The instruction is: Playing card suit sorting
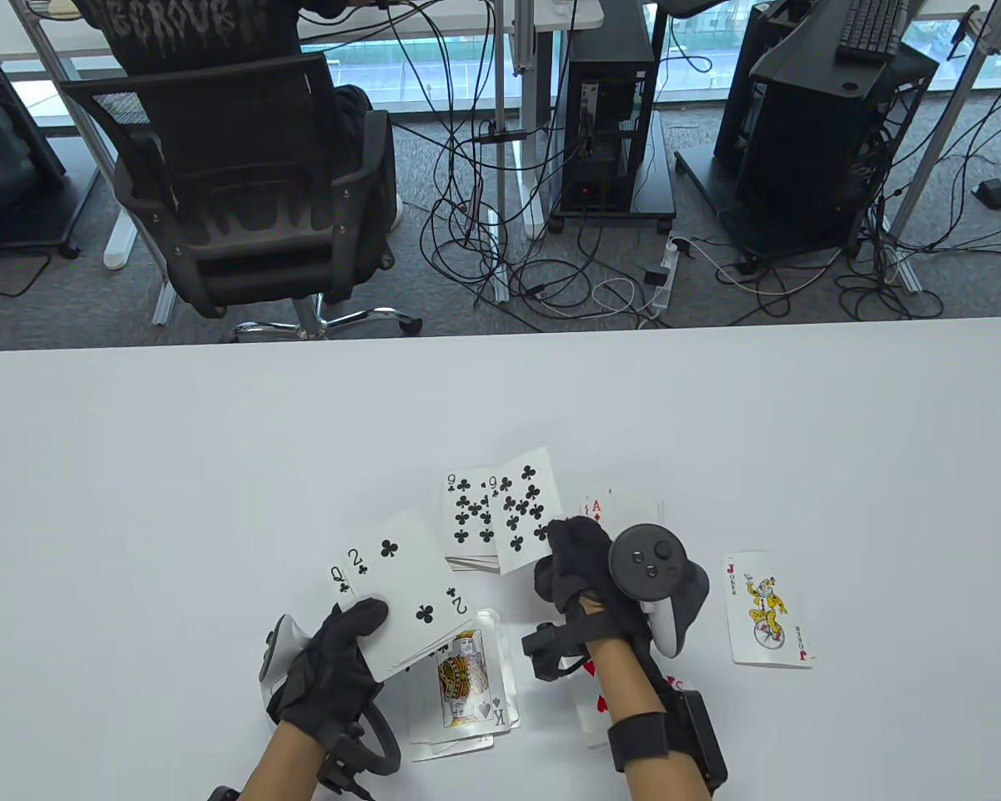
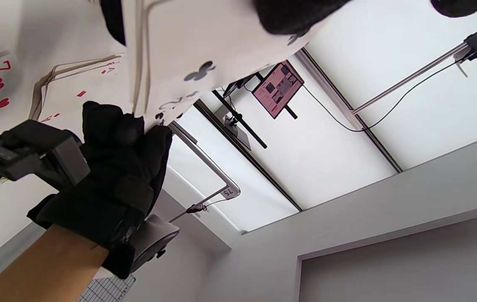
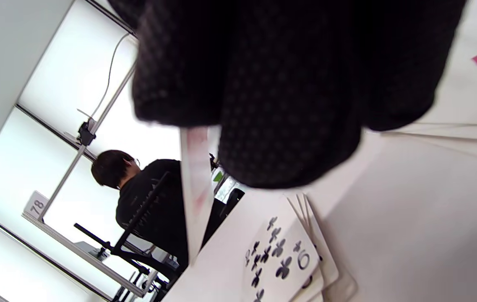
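Observation:
My left hand [image 1: 359, 622] grips a fan of cards [image 1: 400, 584] just above the table; the two of clubs is on top and a queen peeks out behind it. The left wrist view shows that fan [image 2: 196, 71] from below, with my fingertips [image 2: 297, 16] on it. My right hand [image 1: 563, 542] pinches a tilted club card [image 1: 524, 505] by its near corner, over the club pile [image 1: 465, 517]. In the right wrist view this held card [image 3: 196, 188] shows edge-on under my fingers [image 3: 288, 105], above the club pile [image 3: 280, 256].
A diamond pile with an ace [image 1: 626, 505] lies beyond my right hand. A joker [image 1: 767, 609] lies to the right. A spade pile topped by a king [image 1: 467, 684] and heart cards [image 1: 592, 705] sit near my wrists. An office chair [image 1: 250, 183] stands behind the table.

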Action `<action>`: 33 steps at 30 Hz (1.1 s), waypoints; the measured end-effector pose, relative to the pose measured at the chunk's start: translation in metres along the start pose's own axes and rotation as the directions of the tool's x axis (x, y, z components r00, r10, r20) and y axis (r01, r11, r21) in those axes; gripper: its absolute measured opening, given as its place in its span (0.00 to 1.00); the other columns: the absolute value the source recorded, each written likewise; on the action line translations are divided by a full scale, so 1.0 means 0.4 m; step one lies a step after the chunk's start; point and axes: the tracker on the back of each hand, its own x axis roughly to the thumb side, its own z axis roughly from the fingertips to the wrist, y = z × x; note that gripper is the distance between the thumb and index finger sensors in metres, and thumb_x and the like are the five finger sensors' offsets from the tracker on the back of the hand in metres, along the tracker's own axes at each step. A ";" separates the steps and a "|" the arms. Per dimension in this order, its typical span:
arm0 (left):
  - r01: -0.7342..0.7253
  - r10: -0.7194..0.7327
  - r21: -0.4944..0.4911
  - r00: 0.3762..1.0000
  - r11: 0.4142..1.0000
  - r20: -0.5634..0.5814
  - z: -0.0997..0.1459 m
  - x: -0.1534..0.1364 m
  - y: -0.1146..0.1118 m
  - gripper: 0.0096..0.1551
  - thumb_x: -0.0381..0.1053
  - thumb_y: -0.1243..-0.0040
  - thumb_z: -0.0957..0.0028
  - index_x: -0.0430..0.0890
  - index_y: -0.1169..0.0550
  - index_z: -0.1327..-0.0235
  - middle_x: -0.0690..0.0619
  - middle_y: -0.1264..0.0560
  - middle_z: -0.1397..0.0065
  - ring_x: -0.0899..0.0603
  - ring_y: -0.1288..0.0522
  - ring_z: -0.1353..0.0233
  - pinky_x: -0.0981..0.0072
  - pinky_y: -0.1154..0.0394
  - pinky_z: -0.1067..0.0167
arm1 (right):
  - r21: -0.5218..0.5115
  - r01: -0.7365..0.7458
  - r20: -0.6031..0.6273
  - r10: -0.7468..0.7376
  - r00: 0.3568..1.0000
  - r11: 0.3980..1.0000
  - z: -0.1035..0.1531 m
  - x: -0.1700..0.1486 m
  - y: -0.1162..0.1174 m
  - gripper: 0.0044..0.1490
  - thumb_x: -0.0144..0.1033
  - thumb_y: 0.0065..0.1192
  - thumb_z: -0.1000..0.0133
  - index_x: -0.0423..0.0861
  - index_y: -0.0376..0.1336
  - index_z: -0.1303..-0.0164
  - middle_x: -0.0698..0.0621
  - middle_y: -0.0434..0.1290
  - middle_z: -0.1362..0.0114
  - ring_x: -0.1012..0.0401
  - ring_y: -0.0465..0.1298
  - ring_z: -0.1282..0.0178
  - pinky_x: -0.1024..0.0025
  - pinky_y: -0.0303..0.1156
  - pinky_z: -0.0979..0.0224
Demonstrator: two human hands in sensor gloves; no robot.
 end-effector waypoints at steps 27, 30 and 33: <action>-0.030 0.029 0.047 0.999 0.998 0.016 0.004 0.011 0.013 0.28 0.53 0.54 0.32 0.57 0.46 0.22 0.57 0.39 0.20 0.47 0.31 0.24 0.55 0.32 0.27 | 0.294 -0.585 -0.041 0.621 0.783 0.756 -0.094 0.051 0.197 0.37 0.40 0.52 0.39 0.16 0.64 0.50 0.47 0.80 0.72 0.52 0.82 0.77 0.51 0.79 0.58; -0.023 0.022 0.052 1.000 0.998 0.009 0.005 0.010 0.011 0.28 0.53 0.54 0.32 0.57 0.46 0.23 0.57 0.39 0.20 0.47 0.30 0.24 0.55 0.32 0.27 | 0.249 -0.481 0.039 0.487 0.872 0.841 -0.071 0.076 0.169 0.37 0.39 0.52 0.39 0.15 0.64 0.50 0.46 0.80 0.70 0.51 0.82 0.75 0.50 0.79 0.57; -0.019 0.019 0.058 1.000 0.998 0.001 0.005 0.006 0.010 0.28 0.53 0.54 0.32 0.57 0.46 0.23 0.57 0.39 0.20 0.47 0.30 0.24 0.55 0.32 0.27 | 0.225 -0.282 0.134 0.257 0.957 0.933 -0.032 0.100 0.144 0.37 0.39 0.51 0.38 0.16 0.64 0.49 0.43 0.80 0.68 0.48 0.82 0.73 0.47 0.78 0.56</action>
